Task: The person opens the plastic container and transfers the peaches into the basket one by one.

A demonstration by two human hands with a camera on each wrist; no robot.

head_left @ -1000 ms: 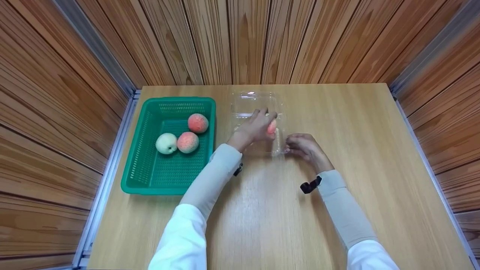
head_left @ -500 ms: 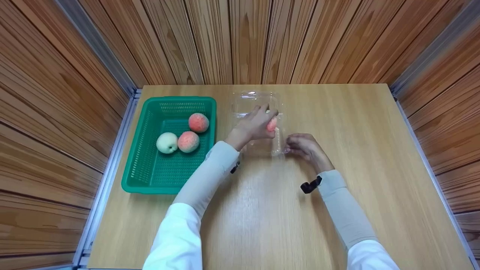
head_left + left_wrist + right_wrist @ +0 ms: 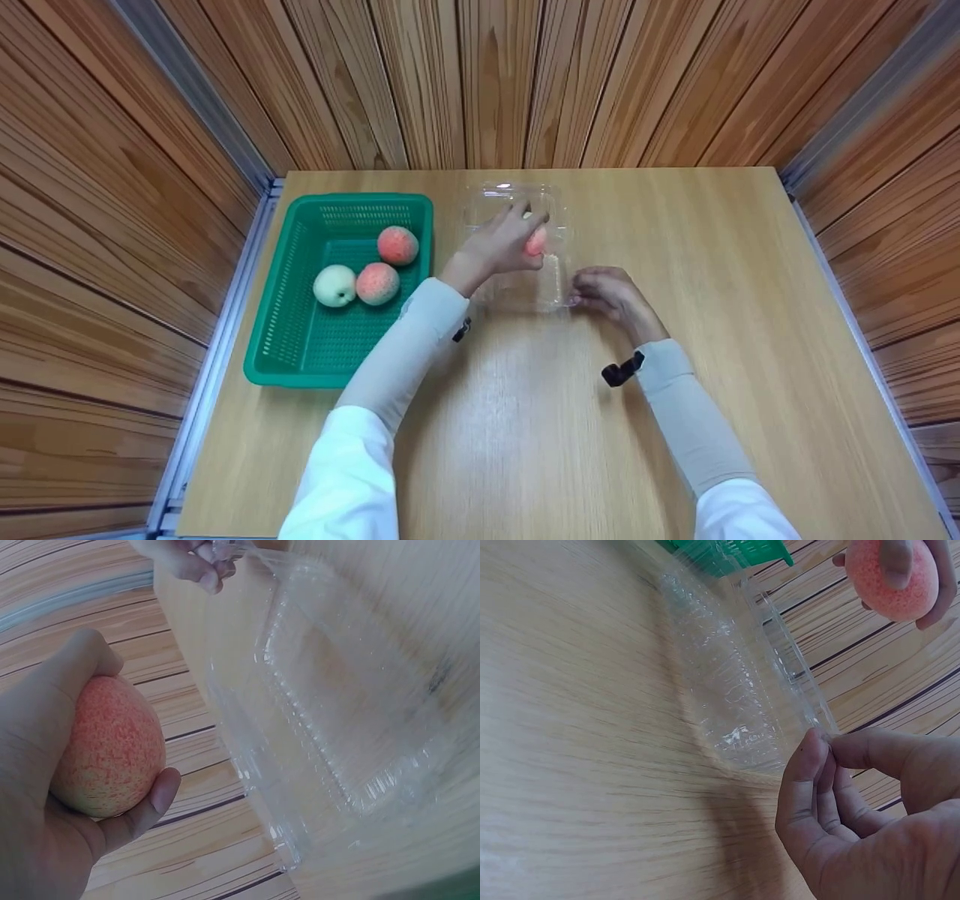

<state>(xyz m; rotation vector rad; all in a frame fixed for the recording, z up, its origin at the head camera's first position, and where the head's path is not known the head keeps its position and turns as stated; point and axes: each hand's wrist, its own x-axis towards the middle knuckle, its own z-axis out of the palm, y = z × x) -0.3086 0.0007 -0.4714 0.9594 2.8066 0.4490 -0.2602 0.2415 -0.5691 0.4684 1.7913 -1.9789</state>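
Observation:
A pink peach (image 3: pixel 112 746) is gripped in my left hand (image 3: pixel 504 244), thumb and fingers curled around its sides. In the head view that hand is over the clear plastic container (image 3: pixel 525 289), whose lid (image 3: pixel 514 196) lies open toward the back wall. The left wrist view shows the peach held above the container, apart from it. My right hand (image 3: pixel 611 296) pinches the container's near right corner between thumb and fingertips, plain in the right wrist view, where the fingers (image 3: pixel 802 791) are bent together at the rim.
To the left stands a green basket (image 3: pixel 300 375) holding a pink peach (image 3: pixel 397 246), a second pink peach (image 3: pixel 377 283) and a pale, whitish peach (image 3: pixel 334 286). Wood-panelled walls (image 3: pixel 495 82) enclose the wooden table (image 3: pixel 570 465) at the back and sides.
My left hand, with the peach in it, has shifted slightly left and toward the back over the container. The right hand has stayed in place at the corner.

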